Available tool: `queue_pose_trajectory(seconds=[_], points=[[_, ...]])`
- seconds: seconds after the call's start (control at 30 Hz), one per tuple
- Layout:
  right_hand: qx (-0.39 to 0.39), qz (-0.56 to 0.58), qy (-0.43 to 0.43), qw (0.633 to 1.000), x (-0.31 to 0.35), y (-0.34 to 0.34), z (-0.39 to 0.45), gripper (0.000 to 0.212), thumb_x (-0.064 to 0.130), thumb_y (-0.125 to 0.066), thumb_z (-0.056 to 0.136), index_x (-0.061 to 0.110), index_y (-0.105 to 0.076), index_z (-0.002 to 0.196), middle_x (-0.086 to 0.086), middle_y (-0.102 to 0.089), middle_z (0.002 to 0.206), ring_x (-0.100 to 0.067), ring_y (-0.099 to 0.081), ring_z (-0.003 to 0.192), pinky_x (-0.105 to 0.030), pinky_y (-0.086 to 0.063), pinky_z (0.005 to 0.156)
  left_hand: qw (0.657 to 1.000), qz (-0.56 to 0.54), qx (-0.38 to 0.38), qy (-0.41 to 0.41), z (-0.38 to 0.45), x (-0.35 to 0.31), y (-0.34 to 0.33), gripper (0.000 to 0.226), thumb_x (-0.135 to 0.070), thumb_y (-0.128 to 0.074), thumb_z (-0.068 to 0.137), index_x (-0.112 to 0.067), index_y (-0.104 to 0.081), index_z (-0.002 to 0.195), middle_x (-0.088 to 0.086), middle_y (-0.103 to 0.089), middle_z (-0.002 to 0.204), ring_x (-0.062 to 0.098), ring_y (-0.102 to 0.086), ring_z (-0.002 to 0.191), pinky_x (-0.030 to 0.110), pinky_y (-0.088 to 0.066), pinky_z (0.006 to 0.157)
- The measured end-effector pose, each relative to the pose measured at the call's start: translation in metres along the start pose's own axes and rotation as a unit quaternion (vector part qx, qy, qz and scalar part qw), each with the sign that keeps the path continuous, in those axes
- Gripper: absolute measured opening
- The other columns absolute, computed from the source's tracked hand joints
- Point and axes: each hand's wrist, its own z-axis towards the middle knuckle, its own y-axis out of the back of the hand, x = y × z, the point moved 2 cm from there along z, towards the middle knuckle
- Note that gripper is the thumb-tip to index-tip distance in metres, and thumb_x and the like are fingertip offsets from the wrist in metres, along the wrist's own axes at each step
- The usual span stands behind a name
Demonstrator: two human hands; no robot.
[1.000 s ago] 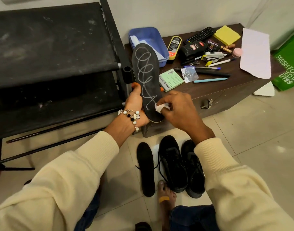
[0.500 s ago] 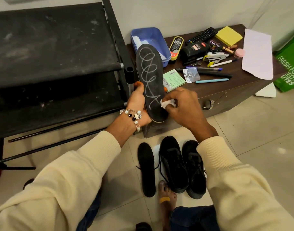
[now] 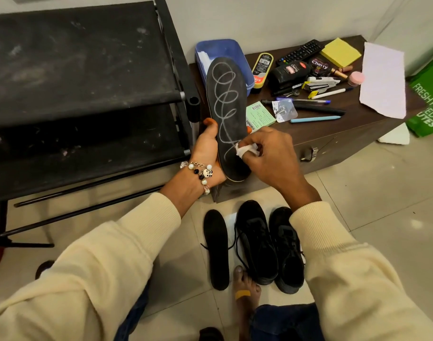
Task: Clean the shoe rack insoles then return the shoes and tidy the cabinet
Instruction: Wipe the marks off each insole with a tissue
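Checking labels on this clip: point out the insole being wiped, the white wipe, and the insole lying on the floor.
held insole (image 3: 226, 99), head view, on its upper scribbled face.
white wipe (image 3: 245, 150), head view, on the bunched part between the fingers.
floor insole (image 3: 216, 249), head view, on its middle.

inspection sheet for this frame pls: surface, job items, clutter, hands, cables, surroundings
Surface: tiled floor; dusty black shoe rack shelves.
Job's things: held insole upright, white scribble on it; white wipe at its lower part; second insole and two black shoes on the floor.
Clutter: brown cabinet top carries pens, remote, polish, sticky notes, blue tub.
Hands: left hand grips the held insole; right hand pinches the wipe.
Cables: nothing seen.
Surroundings: white wall, green bag at right.
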Motion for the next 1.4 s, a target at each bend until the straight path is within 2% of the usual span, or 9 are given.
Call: queue_pose_trajectory(seconds=[0.13, 0.27, 0.37, 0.6, 0.77, 0.97, 1.1, 1.27, 1.4], points=[[0.007, 0.050, 0.039, 0.998, 0.016, -0.006, -0.003, 0.015, 0.014, -0.070, 0.079, 0.009, -0.074, 0.092, -0.009, -0.065, 0.091, -0.020, -0.060, 0.082, -0.034, -0.049, 0.075, 0.999, 0.015, -0.037, -0.010, 0.002, -0.001, 0.001, 0.065, -0.064, -0.036, 0.093, -0.010, -0.065, 0.114, 0.013, -0.070, 0.113, 0.028, -0.068, 0.101, 0.039, -0.057, 0.084], [0.091, 0.074, 0.085, 0.989, 0.026, -0.005, -0.005, 0.016, 0.017, -0.072, 0.078, 0.012, -0.074, 0.093, -0.006, -0.066, 0.089, -0.017, -0.060, 0.079, -0.029, -0.048, 0.073, 0.998, 0.003, -0.056, -0.014, 0.001, -0.002, 0.002, 0.057, -0.059, -0.042, 0.093, -0.008, -0.066, 0.103, 0.012, -0.073, 0.094, 0.026, -0.072, 0.079, 0.037, -0.061, 0.066], [0.123, 0.032, 0.074, 0.989, 0.013, 0.003, -0.003, 0.019, 0.016, -0.072, 0.078, 0.015, -0.075, 0.096, -0.004, -0.065, 0.094, -0.015, -0.059, 0.085, -0.024, -0.046, 0.075, 1.000, 0.011, -0.028, -0.008, -0.002, -0.003, 0.000, 0.062, -0.061, -0.036, 0.094, -0.008, -0.068, 0.103, 0.015, -0.069, 0.111, 0.028, -0.068, 0.093, 0.040, -0.057, 0.082], [0.009, 0.000, 0.024, 1.000, 0.002, 0.002, -0.001, 0.019, 0.012, -0.068, 0.081, 0.011, -0.074, 0.098, -0.007, -0.065, 0.099, -0.016, -0.057, 0.089, -0.029, -0.047, 0.079, 1.000, 0.010, 0.003, 0.014, -0.006, -0.005, -0.004, 0.068, -0.064, -0.030, 0.093, -0.009, -0.062, 0.116, 0.015, -0.072, 0.105, 0.029, -0.071, 0.090, 0.041, -0.059, 0.077], [0.078, 0.077, 0.078, 0.991, 0.020, -0.005, -0.004, 0.015, 0.017, -0.072, 0.080, 0.013, -0.075, 0.094, -0.003, -0.066, 0.091, -0.014, -0.060, 0.081, -0.028, -0.049, 0.074, 0.997, 0.019, -0.071, -0.008, -0.001, -0.006, 0.001, 0.060, -0.061, -0.039, 0.094, -0.011, -0.067, 0.112, 0.012, -0.071, 0.110, 0.028, -0.070, 0.095, 0.038, -0.059, 0.074], [0.055, 0.042, 0.040, 0.997, 0.005, 0.000, -0.001, 0.017, 0.015, -0.071, 0.081, 0.012, -0.075, 0.097, -0.004, -0.065, 0.096, -0.011, -0.056, 0.083, -0.024, -0.047, 0.075, 0.999, 0.022, -0.036, 0.000, -0.004, -0.006, -0.001, 0.069, -0.063, -0.034, 0.093, -0.010, -0.058, 0.130, 0.017, -0.060, 0.130, 0.032, -0.056, 0.122, 0.046, -0.044, 0.104], [0.021, 0.044, 0.047, 0.998, 0.013, -0.007, -0.002, 0.017, 0.013, -0.068, 0.082, 0.010, -0.074, 0.096, -0.009, -0.065, 0.097, -0.015, -0.057, 0.085, -0.032, -0.049, 0.076, 0.998, 0.022, -0.061, -0.003, -0.003, -0.006, 0.000, 0.066, -0.065, -0.035, 0.093, -0.012, -0.065, 0.119, 0.015, -0.067, 0.120, 0.030, -0.065, 0.106, 0.041, -0.055, 0.088], [0.109, 0.079, 0.083, 0.987, 0.020, -0.006, -0.004, 0.016, 0.019, -0.071, 0.082, 0.014, -0.074, 0.097, -0.004, -0.066, 0.094, -0.015, -0.061, 0.085, -0.032, -0.051, 0.078, 0.994, 0.036, -0.098, -0.013, -0.002, -0.008, 0.005, 0.056, -0.059, -0.041, 0.094, -0.013, -0.067, 0.113, 0.011, -0.071, 0.112, 0.027, -0.069, 0.096, 0.035, -0.058, 0.072], [0.115, 0.037, 0.056, 0.991, 0.009, 0.000, -0.002, 0.018, 0.014, -0.070, 0.081, 0.015, -0.074, 0.099, -0.004, -0.065, 0.099, -0.016, -0.059, 0.091, -0.033, -0.049, 0.083, 0.998, 0.032, -0.050, 0.003, -0.006, -0.006, 0.001, 0.066, -0.063, -0.034, 0.094, -0.010, -0.062, 0.121, 0.016, -0.062, 0.128, 0.030, -0.061, 0.114, 0.041, -0.052, 0.092]])
